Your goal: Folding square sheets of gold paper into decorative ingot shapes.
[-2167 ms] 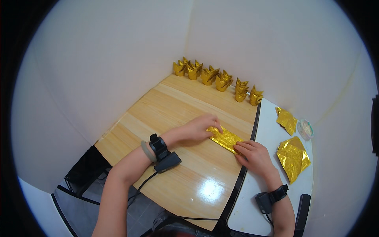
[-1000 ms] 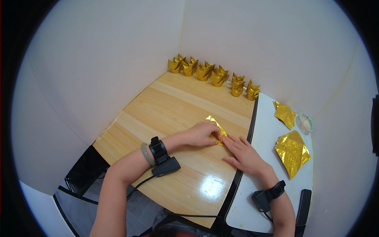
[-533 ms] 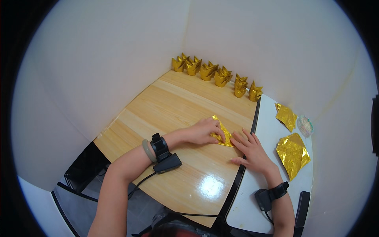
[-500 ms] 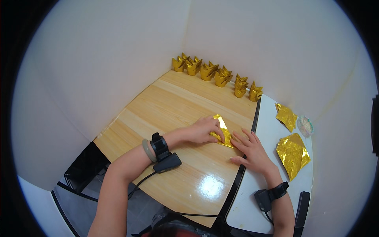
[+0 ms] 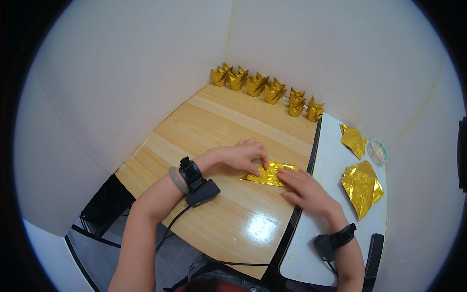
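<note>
A folded piece of gold foil paper (image 5: 270, 178) lies flat on the wooden tabletop, its long side running left to right. My left hand (image 5: 243, 156) arches over its left part, with thumb and index fingertip down on the foil and a gap between them. At the foil's right end, my right hand (image 5: 306, 189) rests with fingers stretched out flat on it and the thumb held apart. Those fingers hide part of the right end.
Several folded gold foil crowns (image 5: 256, 85) stand in a row along the back edge. On the white table (image 5: 311, 243) at right lie a gold foil stack (image 5: 362, 187), a smaller foil piece (image 5: 353, 141) and a clear round dish (image 5: 377, 152). Black cables trail from both wrist devices.
The foil has turned from slanting to lying crosswise and shows a wider, longer shape. My left hand has loosened from its closed grip; my right hand has shifted slightly and lies on the foil.
</note>
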Tool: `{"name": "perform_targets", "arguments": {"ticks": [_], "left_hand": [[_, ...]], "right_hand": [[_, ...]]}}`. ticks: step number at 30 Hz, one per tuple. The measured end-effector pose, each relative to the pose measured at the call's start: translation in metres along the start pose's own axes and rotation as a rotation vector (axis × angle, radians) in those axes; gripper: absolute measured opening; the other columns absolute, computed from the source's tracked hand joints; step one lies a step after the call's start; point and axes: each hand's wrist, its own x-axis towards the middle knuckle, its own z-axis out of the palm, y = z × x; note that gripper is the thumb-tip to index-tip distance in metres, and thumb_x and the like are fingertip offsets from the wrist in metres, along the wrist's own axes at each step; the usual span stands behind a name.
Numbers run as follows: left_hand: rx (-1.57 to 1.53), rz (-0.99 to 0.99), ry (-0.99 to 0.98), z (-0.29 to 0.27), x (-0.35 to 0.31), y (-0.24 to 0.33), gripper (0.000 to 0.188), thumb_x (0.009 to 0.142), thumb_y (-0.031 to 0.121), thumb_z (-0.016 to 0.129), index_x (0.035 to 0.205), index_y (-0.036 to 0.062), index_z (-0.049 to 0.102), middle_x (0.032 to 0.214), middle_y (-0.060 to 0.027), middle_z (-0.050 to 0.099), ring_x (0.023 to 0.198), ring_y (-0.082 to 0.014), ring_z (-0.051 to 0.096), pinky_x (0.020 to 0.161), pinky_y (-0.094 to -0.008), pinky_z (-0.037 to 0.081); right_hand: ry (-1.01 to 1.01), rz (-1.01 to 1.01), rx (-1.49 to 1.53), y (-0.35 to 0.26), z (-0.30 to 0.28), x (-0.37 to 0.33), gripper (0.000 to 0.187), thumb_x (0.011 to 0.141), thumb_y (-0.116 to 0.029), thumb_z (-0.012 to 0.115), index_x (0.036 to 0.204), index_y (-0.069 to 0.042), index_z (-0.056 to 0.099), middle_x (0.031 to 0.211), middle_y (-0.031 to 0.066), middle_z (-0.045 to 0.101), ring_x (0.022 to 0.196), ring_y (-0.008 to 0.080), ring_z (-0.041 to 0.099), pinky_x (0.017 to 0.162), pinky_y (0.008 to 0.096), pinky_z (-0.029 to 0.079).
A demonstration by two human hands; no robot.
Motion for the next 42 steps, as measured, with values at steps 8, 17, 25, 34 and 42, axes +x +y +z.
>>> {"name": "perform_targets", "arguments": {"ticks": [8, 17, 25, 34, 42], "left_hand": [[-0.073, 0.025, -0.071, -0.005, -0.001, -0.004, 0.03, 0.072, 0.026, 0.074, 0.1, 0.0199, 0.066, 0.11, -0.0015, 0.05, 0.114, -0.025, 0.037, 0.102, -0.0401, 0.021], [-0.122, 0.083, -0.075, -0.006, -0.004, -0.008, 0.026, 0.075, 0.023, 0.072, 0.101, 0.0245, 0.069, 0.11, -0.0008, 0.05, 0.113, -0.0237, 0.038, 0.102, -0.0393, 0.019], [-0.095, 0.125, -0.102, -0.008, -0.003, -0.005, 0.024, 0.073, 0.026, 0.074, 0.097, 0.027, 0.072, 0.109, -0.0011, 0.049, 0.11, -0.023, 0.039, 0.099, -0.0378, 0.022], [-0.027, 0.108, -0.091, -0.006, -0.001, 0.0, 0.032, 0.066, 0.03, 0.079, 0.096, 0.0253, 0.07, 0.11, -0.0036, 0.047, 0.11, -0.0256, 0.038, 0.098, -0.0381, 0.025], [-0.026, 0.116, -0.05, -0.002, 0.002, 0.0, 0.041, 0.066, 0.027, 0.079, 0.102, 0.0157, 0.062, 0.117, -0.0083, 0.045, 0.115, -0.0298, 0.035, 0.102, -0.0389, 0.025]], "right_hand": [[0.161, 0.208, 0.182, 0.018, -0.008, -0.01, 0.048, 0.073, -0.007, 0.059, 0.122, -0.009, 0.054, 0.134, 0.0124, 0.047, 0.124, 0.0292, 0.043, 0.105, 0.0374, 0.034], [0.006, 0.116, 0.34, 0.016, -0.015, -0.01, 0.046, 0.068, -0.013, 0.077, 0.111, -0.013, 0.062, 0.137, 0.0138, 0.043, 0.129, 0.0307, 0.036, 0.107, 0.0379, 0.03], [0.207, 0.149, 0.419, 0.028, 0.002, -0.008, 0.025, 0.074, -0.014, 0.074, 0.097, -0.009, 0.065, 0.115, 0.0108, 0.058, 0.107, 0.0254, 0.053, 0.092, 0.0339, 0.042], [0.346, 0.385, 0.102, 0.01, 0.019, 0.019, 0.039, 0.073, -0.026, 0.075, 0.101, -0.005, 0.058, 0.095, 0.0099, 0.059, 0.094, 0.025, 0.056, 0.08, 0.0343, 0.047], [0.206, 0.565, 0.253, 0.012, 0.008, 0.02, 0.042, 0.069, -0.024, 0.078, 0.102, -0.005, 0.059, 0.092, 0.0112, 0.059, 0.09, 0.0242, 0.056, 0.077, 0.0338, 0.047]]}}
